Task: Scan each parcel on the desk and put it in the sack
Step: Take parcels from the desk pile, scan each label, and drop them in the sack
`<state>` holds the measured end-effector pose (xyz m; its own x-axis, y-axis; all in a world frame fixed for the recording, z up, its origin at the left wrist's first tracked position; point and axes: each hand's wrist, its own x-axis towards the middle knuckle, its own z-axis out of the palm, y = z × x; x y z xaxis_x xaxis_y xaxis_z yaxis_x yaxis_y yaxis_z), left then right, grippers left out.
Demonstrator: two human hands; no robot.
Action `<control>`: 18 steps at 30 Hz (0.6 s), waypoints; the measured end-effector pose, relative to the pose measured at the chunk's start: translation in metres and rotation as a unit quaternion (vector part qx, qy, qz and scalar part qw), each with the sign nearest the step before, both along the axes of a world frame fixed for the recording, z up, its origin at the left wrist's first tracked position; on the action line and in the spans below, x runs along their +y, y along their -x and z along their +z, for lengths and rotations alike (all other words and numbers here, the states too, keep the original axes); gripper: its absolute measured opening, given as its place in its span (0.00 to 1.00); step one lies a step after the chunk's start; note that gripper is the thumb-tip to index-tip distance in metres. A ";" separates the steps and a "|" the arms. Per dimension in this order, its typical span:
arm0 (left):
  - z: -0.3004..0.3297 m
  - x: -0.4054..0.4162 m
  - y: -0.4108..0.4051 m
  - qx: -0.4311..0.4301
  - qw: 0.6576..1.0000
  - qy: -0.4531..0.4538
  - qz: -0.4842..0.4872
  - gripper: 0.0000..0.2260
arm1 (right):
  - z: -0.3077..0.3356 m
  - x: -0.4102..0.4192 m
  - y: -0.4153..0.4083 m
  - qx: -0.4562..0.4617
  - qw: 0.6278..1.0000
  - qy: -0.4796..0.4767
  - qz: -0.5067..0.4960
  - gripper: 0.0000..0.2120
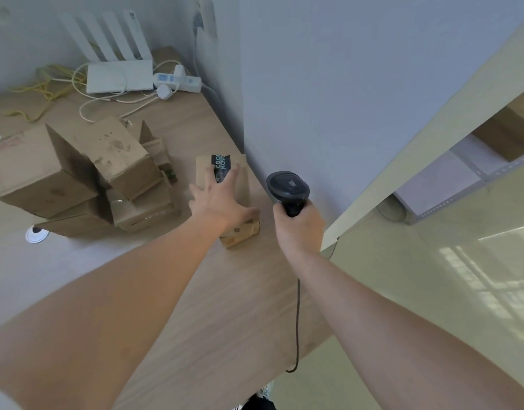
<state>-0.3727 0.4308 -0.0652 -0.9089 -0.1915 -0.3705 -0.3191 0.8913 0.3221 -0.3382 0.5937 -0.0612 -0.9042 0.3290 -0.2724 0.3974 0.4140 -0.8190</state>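
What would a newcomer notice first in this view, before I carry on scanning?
The two hands in the middle: the left hand lies with spread fingers on a small brown parcel near the desk's right edge, while the right hand grips a dark corded scanner just beside it. Next, the heap of cardboard boxes piled to the left on the wooden desk.

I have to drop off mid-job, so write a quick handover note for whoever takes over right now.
Left hand: flat on the small cardboard parcel near the desk's right edge, thumb at its side.
Right hand: grips the corded barcode scanner, held beside that parcel.
Pile of cardboard parcels waits at left.
Sack not in view; nothing visibly bagged.
Left: scan this parcel, bag it, then the pile.
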 end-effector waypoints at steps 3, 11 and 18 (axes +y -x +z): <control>0.004 0.003 -0.010 0.014 1.000 0.020 0.001 0.43 | 0.001 0.003 -0.007 0.005 1.000 0.002 0.005 0.07; 0.030 -0.028 -0.064 0.016 0.999 0.038 0.024 0.50 | 0.020 -0.015 -0.037 -0.008 0.998 0.003 0.066 0.07; 0.055 -0.074 -0.144 0.022 0.995 0.045 0.085 0.53 | 0.038 -0.065 -0.085 -0.019 0.989 0.001 0.146 0.11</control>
<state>-0.2285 0.3571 -0.0100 -0.8755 -0.3747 -0.3051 -0.4552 0.8514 0.2606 -0.2535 0.5291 -0.0229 -0.9496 0.0546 -0.3087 0.2917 0.5145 -0.8064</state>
